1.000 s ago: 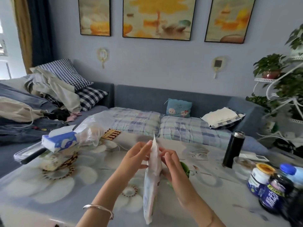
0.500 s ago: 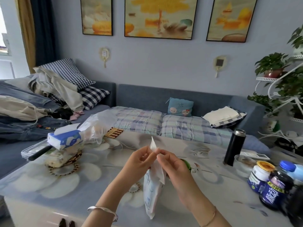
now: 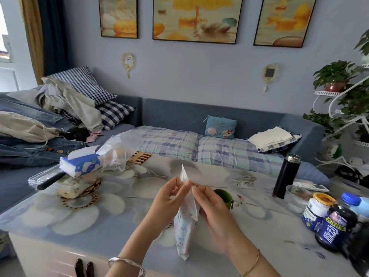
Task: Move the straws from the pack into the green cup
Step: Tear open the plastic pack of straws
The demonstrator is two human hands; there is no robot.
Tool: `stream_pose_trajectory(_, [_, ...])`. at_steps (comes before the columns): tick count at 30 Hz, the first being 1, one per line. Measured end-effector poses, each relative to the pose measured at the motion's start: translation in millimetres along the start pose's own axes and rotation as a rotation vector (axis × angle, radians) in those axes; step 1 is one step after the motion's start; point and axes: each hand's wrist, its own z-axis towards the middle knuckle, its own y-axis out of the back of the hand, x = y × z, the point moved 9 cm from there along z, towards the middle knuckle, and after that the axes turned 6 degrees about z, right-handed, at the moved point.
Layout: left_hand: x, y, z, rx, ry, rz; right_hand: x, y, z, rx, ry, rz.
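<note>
A white plastic pack of straws point(image 3: 184, 222) hangs upright above the table in front of me, held near its top by both hands. My left hand point(image 3: 166, 198) pinches the left side of the pack's mouth. My right hand point(image 3: 209, 204) pinches the right side, pulling a flap of the wrapper downward. The straws inside are hidden by the wrapper. Behind my right hand stands the green cup point(image 3: 224, 197) on the table, partly covered by my fingers.
A black thermos point(image 3: 286, 175), a glass bowl point(image 3: 297, 193) and several jars and bottles point(image 3: 331, 222) crowd the table's right side. On the left are a tissue pack point(image 3: 81, 163), a clear plastic bag point(image 3: 117, 150) and a food container point(image 3: 71, 188). A sofa lies beyond.
The pack has dropped lower and its top has been pulled apart, with the right hand drawing a flap down. My head has moved back, showing more of the table's near edge.
</note>
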Motion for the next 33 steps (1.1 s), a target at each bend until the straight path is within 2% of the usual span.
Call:
stream_pose_trajectory(4, [-7,-1,-2,-0.038,-0.085,0.032,2,2,1,-0.004,0.02,-0.064])
stream_pose_trajectory(10, [-10,-2,1,-0.092,-0.17,0.242,18,1,2,0.03,0.113,-0.279])
stream_pose_trajectory(12, [-12,-2,1,-0.1,-0.17,0.231,24,-1,3,0.057,0.128,-0.366])
stream_pose_trajectory(15, [-10,-3,1,-0.11,-0.152,0.143,25,-3,4,0.088,0.087,-0.33])
stream_pose_trajectory(17, [-11,-4,0,-0.113,-0.154,0.138,29,-3,4,0.074,0.102,-0.348])
stream_pose_trajectory(26, [-35,19,7,-0.267,-0.244,0.276,66,-27,22,0.043,0.294,-0.795])
stream_pose_trajectory(29, [-41,33,7,-0.316,-0.248,0.265,76,-27,35,0.027,0.328,-0.861])
stream_pose_trajectory(33, [-32,52,8,-0.31,-0.204,0.232,95,-10,49,-0.103,0.384,-0.863])
